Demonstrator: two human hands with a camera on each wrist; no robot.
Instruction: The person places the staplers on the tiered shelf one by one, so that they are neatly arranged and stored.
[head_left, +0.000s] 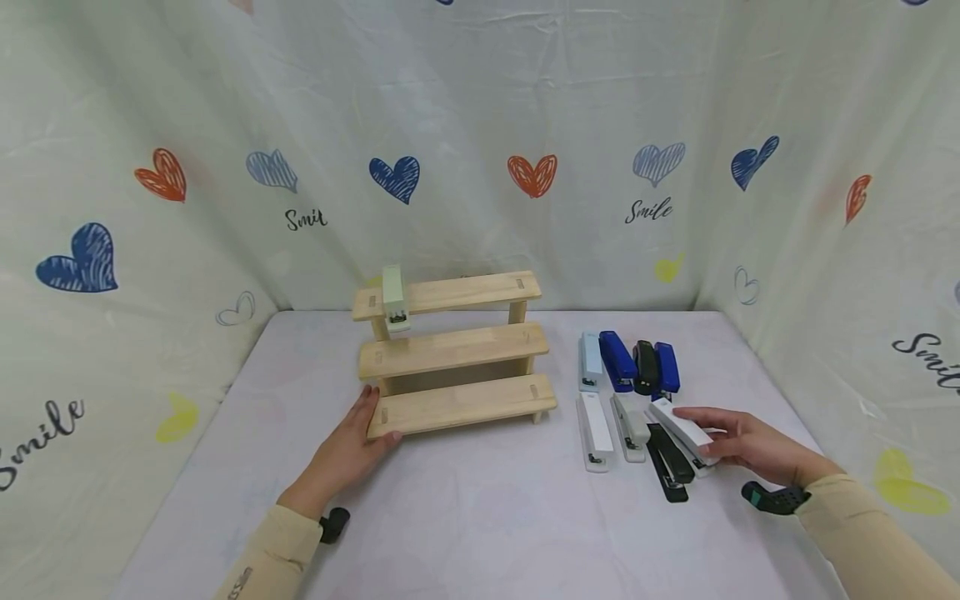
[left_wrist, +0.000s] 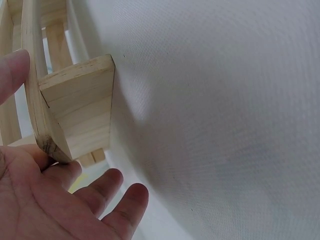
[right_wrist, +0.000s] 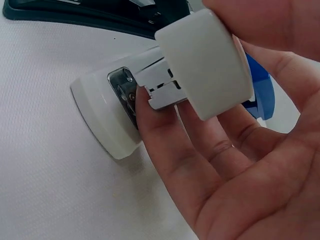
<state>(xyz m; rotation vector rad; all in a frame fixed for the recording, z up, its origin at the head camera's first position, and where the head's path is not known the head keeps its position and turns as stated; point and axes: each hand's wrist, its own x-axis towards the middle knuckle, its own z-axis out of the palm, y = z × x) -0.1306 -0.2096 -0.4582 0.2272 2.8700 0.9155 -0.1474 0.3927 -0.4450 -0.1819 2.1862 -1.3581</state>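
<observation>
A three-tier wooden rack [head_left: 465, 404] stands left of the middle. My left hand [head_left: 345, 454] holds the left end of its lowest board, thumb at the front edge, fingers round the end; in the left wrist view the board [left_wrist: 42, 115] lies between thumb and fingers. On the top tier sits a light green stapler [head_left: 393, 296], near its left end. My right hand [head_left: 757, 446] pinches a white stapler [head_left: 678, 429] among the group at the right. In the right wrist view the stapler's white top arm [right_wrist: 205, 65] is between thumb and fingers, its base by the tablecloth.
Beside the pinched stapler lie a black stapler [head_left: 670, 462], a grey-white one [head_left: 632, 429] and another white one [head_left: 596, 429]. Behind them are a light blue stapler [head_left: 590, 361], two blue staplers [head_left: 617, 361] and a dark green one [head_left: 645, 367]. Printed curtain [head_left: 465, 100] surrounds the table.
</observation>
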